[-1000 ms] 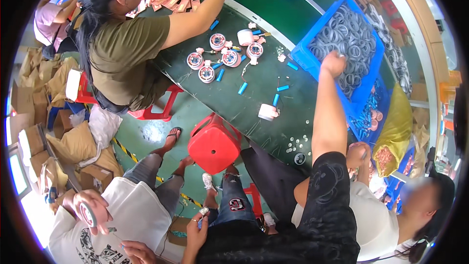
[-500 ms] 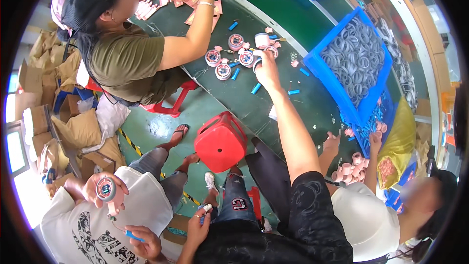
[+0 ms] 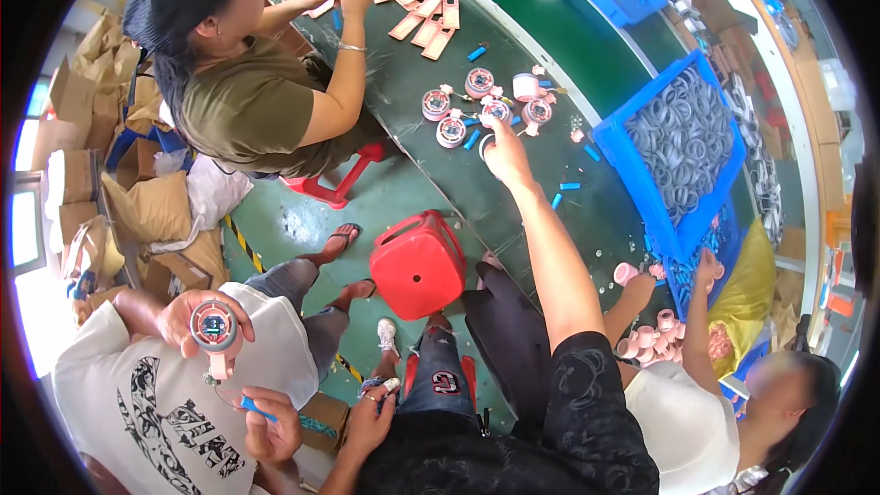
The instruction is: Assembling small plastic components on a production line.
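My right hand (image 3: 506, 154) reaches far over the green table, fingers closed on a round grey-rimmed part (image 3: 483, 148) mostly hidden under the palm. Just beyond the fingertips is a cluster of pink round housings (image 3: 450, 132) with grey rims and exposed circuit boards. Blue cylindrical cells (image 3: 472, 139) lie among them. My left hand (image 3: 368, 422) is low by my lap, its fingers curled round a small whitish piece (image 3: 391, 385); the rest of what it holds is hidden.
A blue crate of grey rings (image 3: 674, 147) stands at the right. A red stool (image 3: 417, 266) is before me. Co-workers sit left, far left and right; the left one holds a pink round device (image 3: 214, 328) and a blue cell. Flat pink pieces (image 3: 426, 23) lie at the back.
The view has shifted, so the table appears farther right. My right hand has drawn back slightly from the cluster. The far co-worker now shows a round device in hand.
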Available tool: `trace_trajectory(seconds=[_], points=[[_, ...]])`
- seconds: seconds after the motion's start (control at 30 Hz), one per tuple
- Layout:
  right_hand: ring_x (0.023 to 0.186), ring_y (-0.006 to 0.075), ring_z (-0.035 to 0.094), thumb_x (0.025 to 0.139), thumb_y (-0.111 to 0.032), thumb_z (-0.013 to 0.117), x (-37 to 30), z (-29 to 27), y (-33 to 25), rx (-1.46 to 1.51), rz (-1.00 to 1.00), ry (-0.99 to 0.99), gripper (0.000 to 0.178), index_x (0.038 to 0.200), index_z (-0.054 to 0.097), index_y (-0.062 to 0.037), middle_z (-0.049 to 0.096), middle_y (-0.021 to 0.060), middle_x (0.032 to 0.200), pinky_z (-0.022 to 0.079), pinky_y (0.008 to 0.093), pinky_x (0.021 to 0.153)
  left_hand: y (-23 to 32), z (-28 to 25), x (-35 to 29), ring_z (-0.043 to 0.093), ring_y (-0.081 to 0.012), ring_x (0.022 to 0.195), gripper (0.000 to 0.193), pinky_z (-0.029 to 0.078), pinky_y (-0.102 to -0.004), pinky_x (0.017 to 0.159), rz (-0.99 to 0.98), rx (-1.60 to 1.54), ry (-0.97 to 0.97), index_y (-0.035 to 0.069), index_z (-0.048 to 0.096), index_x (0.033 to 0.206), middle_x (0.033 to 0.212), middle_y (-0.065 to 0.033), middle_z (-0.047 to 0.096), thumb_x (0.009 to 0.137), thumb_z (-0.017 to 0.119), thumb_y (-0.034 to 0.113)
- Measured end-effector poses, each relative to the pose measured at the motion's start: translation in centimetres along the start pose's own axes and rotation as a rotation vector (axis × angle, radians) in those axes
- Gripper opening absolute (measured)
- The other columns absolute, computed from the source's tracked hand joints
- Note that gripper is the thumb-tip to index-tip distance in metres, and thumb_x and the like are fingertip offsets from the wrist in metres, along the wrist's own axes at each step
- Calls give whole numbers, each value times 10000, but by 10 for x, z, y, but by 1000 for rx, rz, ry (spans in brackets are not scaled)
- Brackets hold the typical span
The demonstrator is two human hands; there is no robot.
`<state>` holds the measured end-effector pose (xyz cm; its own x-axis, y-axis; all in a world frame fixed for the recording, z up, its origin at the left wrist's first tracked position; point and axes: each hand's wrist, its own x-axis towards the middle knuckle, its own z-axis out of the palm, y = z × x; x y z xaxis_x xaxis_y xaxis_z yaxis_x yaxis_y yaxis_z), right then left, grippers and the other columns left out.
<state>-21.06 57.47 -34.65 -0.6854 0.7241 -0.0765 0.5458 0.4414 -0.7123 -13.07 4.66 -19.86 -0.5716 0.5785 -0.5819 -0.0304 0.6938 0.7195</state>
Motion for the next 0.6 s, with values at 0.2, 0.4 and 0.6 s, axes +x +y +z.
trace_trajectory(seconds=[0.2, 0.4, 0.6], points=[[1038, 458, 624, 857, -84, 528, 41, 7, -19, -103, -124, 94, 389, 1234, 541, 10, 636, 310, 1062, 496, 491, 873, 1, -11, -13, 672, -316, 1044, 289, 513, -367, 879, -46, 47, 75, 51, 647, 1229, 1139, -188, 684, 979, 589, 184], [1107, 437, 621, 857, -138, 563, 52, -28, 46, -255, -16, 221, 440, 1280, 533, -22, 643, 270, 1182, 476, 477, 942, 3, -11, -10, 650, -317, 1094, 324, 500, -363, 926, -92, 30, -24, 56, 618, 1278, 1159, -174, 681, 999, 560, 209], [997, 409, 663, 849, -92, 514, 14, -20, 21, -161, 77, 183, 415, 1260, 544, -43, 673, 252, 1077, 509, 462, 840, -8, -5, -14, 666, -277, 1042, 310, 500, -367, 914, 91, -22, 63, 75, 620, 1289, 1115, -150, 683, 1002, 554, 173]])
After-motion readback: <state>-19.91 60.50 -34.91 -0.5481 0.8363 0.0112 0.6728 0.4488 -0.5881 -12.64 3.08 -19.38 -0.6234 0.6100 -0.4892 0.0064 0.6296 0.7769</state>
